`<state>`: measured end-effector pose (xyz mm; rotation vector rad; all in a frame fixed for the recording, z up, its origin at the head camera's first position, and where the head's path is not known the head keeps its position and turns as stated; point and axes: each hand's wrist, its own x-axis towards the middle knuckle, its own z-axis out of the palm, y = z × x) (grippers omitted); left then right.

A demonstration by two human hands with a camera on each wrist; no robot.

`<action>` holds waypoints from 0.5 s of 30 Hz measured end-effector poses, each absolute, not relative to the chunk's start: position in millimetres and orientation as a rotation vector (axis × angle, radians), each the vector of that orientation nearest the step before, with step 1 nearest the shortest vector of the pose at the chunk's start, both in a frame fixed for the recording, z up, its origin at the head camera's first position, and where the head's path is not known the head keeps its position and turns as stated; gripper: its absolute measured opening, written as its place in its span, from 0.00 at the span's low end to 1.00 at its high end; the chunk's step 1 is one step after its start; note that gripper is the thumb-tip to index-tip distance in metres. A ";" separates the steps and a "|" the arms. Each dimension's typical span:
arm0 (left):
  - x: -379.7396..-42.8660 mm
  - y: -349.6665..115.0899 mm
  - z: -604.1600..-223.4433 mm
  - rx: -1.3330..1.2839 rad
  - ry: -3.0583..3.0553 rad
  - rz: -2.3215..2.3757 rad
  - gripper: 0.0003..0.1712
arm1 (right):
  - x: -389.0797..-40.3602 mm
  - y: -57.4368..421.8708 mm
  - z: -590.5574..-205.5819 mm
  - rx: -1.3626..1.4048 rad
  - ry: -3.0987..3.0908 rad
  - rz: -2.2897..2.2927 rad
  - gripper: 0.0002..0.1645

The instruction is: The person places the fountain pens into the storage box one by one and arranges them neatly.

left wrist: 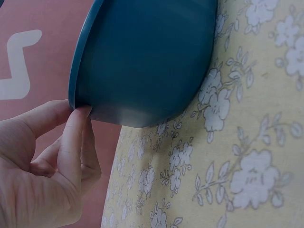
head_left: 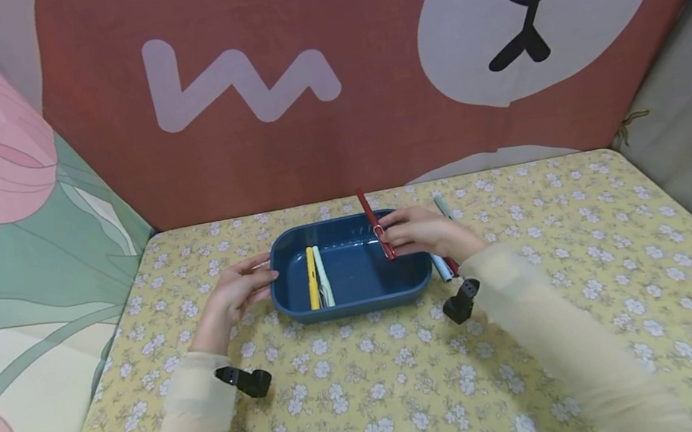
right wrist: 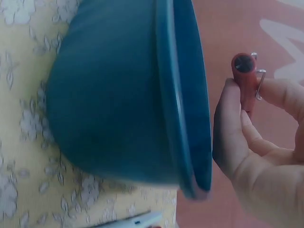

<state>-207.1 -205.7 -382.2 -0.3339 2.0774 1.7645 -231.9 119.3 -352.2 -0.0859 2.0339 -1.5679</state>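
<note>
A dark blue rectangular bin (head_left: 361,308) with rounded corners stands on the flowered tablecloth. At its left end my left hand (head_left: 237,287) pinches the rim between thumb and fingers, seen close in the left wrist view (left wrist: 52,156). Over the bin's right part, my right hand (head_left: 423,232) holds a red pen (head_left: 366,205) with a metal clip, tilted, between thumb and fingers. In the right wrist view the round end of the red pen (right wrist: 245,76) faces the camera, above the rim. Inside the bin, a yellow pen (head_left: 311,274) and a pale green pen (head_left: 321,269) lie side by side at the left.
Just right of the bin, partly hidden by my right hand, lie a light blue pen (head_left: 441,268), a dark red pen (head_left: 452,266) and a grey-green pen (head_left: 442,205). Behind the table (head_left: 375,400) hangs a reddish-brown printed cloth (head_left: 282,158).
</note>
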 end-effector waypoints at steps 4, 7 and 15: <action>-206.5 -205.2 -381.4 -0.332 2.071 1.771 0.35 | -229.1 109.6 -352.1 -0.112 2.003 -1.570 0.32; -206.4 -205.0 -381.4 -0.332 2.067 1.776 0.35 | -228.2 103.7 -353.1 -0.111 1.989 -1.569 0.31; -206.9 -205.7 -382.4 -0.322 2.065 1.773 0.35 | -225.5 90.9 -359.2 -0.083 2.001 -1.519 0.31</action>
